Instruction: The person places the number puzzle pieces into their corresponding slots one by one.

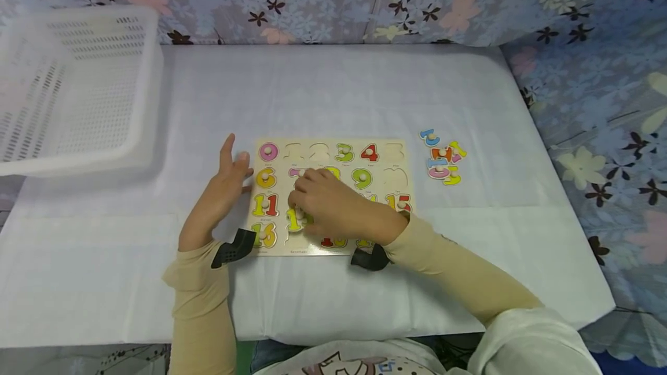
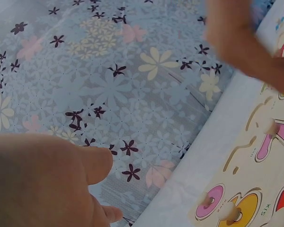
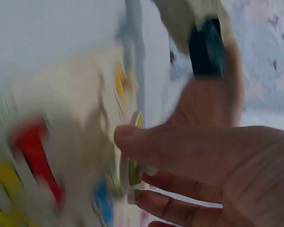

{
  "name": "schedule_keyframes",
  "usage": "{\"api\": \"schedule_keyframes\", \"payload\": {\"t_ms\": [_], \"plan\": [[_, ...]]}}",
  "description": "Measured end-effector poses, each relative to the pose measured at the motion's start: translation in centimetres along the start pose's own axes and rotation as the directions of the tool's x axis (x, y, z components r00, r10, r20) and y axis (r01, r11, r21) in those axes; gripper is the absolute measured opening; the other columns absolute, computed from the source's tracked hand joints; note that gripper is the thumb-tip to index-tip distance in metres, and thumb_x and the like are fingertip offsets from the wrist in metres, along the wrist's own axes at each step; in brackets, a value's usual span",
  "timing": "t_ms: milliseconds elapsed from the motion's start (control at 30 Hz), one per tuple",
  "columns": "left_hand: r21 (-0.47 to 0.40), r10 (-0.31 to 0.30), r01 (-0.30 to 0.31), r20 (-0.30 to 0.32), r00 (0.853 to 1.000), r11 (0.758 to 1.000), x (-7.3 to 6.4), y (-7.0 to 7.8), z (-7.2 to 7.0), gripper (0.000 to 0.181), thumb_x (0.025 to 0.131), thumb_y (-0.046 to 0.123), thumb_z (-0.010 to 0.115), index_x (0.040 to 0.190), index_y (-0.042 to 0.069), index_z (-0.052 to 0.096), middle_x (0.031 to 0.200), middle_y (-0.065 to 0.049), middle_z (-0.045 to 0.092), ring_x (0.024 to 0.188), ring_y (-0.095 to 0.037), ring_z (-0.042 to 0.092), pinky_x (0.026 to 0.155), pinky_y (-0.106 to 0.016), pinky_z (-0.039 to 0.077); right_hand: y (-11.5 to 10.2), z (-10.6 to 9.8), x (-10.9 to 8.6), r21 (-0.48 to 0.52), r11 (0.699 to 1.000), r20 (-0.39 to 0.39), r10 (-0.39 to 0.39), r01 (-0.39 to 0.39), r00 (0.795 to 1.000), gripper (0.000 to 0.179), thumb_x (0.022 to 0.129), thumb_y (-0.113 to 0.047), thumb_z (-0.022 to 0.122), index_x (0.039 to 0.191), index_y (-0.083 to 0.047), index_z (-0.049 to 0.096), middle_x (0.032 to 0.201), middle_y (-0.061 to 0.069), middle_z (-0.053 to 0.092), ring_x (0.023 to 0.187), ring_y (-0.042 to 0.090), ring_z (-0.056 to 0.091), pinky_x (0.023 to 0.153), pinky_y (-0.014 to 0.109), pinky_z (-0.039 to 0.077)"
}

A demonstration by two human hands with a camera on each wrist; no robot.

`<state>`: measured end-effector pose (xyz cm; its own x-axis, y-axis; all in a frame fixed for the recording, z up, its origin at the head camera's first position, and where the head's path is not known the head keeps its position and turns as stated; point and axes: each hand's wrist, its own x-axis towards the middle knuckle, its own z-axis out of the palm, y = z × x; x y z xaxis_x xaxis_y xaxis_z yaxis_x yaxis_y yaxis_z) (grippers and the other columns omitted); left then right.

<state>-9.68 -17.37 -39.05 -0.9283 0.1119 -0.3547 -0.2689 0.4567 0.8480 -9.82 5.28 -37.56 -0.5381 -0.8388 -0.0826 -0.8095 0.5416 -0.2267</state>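
Note:
A wooden number puzzle board [image 1: 299,249] lies on the white-covered table, with several knobbed pieces in their slots, such as the pink zero [image 1: 268,152] and the red four [image 1: 369,153]. Over its lower left part my right hand [image 1: 333,204] pinches a knobbed number puzzle piece [image 1: 294,220] with a yellow 1; the second digit is partly covered by the fingers. In the right wrist view this piece [image 3: 128,177] stands tilted on edge between thumb and fingers. My left hand [image 1: 221,190] is beside the board's left edge, fingers extended, holding nothing.
Several loose number pieces [image 1: 439,172] lie in a small overlapping group right of the board. A white plastic basket [image 1: 151,103] stands at the far left. Flowered cloth [image 1: 333,4] hangs along the back and right sides of the table.

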Motion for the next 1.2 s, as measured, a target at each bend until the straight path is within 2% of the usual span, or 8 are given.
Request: {"api": "schedule_keyframes", "payload": {"t_ms": [167, 333, 467, 567, 667, 900, 1200], "plan": [[0.018, -0.001, 0.001, 0.002, 1.0, 1.0, 0.0, 0.2, 0.0, 0.069, 0.102, 0.053, 0.022, 0.153, 0.029, -0.018, 0.149, -0.031, 0.03, 0.128, -0.043, 0.045, 0.109, -0.059, 0.024, -1.5, 1.0, -0.6, 0.018, 1.0, -0.016, -0.011, 0.012, 1.0, 0.03, 0.077, -0.027, 0.078, 0.102, -0.014, 0.066, 0.095, -0.003, 0.058, 0.103, 0.021, 0.047, 0.1, 0.038, 0.034], [0.044, -0.01, 0.01, 0.0, 1.0, 0.999, 0.0, 0.4, 0.0, 0.068, 0.103, 0.053, 0.021, 0.152, 0.028, -0.019, 0.147, -0.032, 0.032, 0.124, -0.046, 0.048, 0.108, -0.061, 0.024, -1.3, 1.2, -1.1, 0.03, 0.999, -0.037, 0.017, -0.016, 0.999, 0.029, 0.077, -0.024, 0.075, 0.102, -0.013, 0.065, 0.095, -0.002, 0.057, 0.102, 0.021, 0.046, 0.101, 0.039, 0.033], [0.045, -0.012, 0.012, 0.002, 1.0, 0.999, 0.0, 0.5, 0.1, 0.069, 0.102, 0.054, 0.02, 0.152, 0.029, -0.02, 0.147, -0.032, 0.032, 0.123, -0.047, 0.048, 0.108, -0.062, 0.023, 0.0, 0.9, -2.0, 0.043, 0.992, -0.034, 0.122, -0.12, 0.992, 0.034, 0.078, -0.026, 0.079, 0.106, -0.012, 0.066, 0.098, -0.002, 0.057, 0.104, 0.021, 0.045, 0.103, 0.039, 0.031], [0.04, -0.01, 0.01, 0.006, 1.0, 0.999, 0.0, 0.6, 0.1, 0.069, 0.102, 0.053, 0.021, 0.152, 0.028, -0.02, 0.147, -0.032, 0.031, 0.124, -0.046, 0.047, 0.108, -0.061, 0.024, 1.3, 0.6, -3.0, 0.057, 0.97, -0.031, 0.237, -0.235, 0.971, 0.038, 0.075, -0.025, 0.084, 0.107, -0.012, 0.067, 0.1, -0.001, 0.057, 0.107, 0.023, 0.045, 0.106, 0.041, 0.029], [0.042, -0.01, 0.009, 0.007, 1.0, 0.999, 0.0, 0.5, 0.1, 0.067, 0.103, 0.051, 0.021, 0.152, 0.028, -0.02, 0.147, -0.032, 0.031, 0.125, -0.046, 0.047, 0.108, -0.06, 0.024, 2.2, 0.7, -3.8, 0.074, 0.953, -0.029, 0.296, -0.293, 0.955, 0.04, 0.075, -0.026, 0.085, 0.108, -0.011, 0.068, 0.102, 0.001, 0.058, 0.107, 0.024, 0.044, 0.106, 0.044, 0.03], [0.046, -0.014, 0.014, 0.004, 1.0, 0.999, 0.0, 0.7, 0.1, 0.068, 0.103, 0.052, 0.021, 0.151, 0.029, -0.021, 0.148, -0.032, 0.03, 0.125, -0.046, 0.046, 0.108, -0.062, 0.023, 2.7, 1.5, -4.1, 0.106, 0.958, -0.054, 0.271, -0.265, 0.961, 0.041, 0.076, -0.026, 0.084, 0.11, -0.009, 0.068, 0.105, 0.002, 0.06, 0.107, 0.025, 0.045, 0.101, 0.043, 0.033], [0.033, -0.006, 0.006, 0.005, 1.0, 0.999, 0.0, 0.5, 0.1, 0.07, 0.102, 0.055, 0.021, 0.152, 0.029, -0.02, 0.148, -0.032, 0.03, 0.127, -0.045, 0.045, 0.108, -0.061, 0.023, 2.9, 1.6, -4.0, 0.112, 0.949, -0.068, 0.304, -0.295, 0.95, 0.044, 0.076, -0.029, 0.084, 0.113, -0.011, 0.068, 0.107, 0.003, 0.061, 0.11, 0.026, 0.045, 0.106, 0.043, 0.03]]}}
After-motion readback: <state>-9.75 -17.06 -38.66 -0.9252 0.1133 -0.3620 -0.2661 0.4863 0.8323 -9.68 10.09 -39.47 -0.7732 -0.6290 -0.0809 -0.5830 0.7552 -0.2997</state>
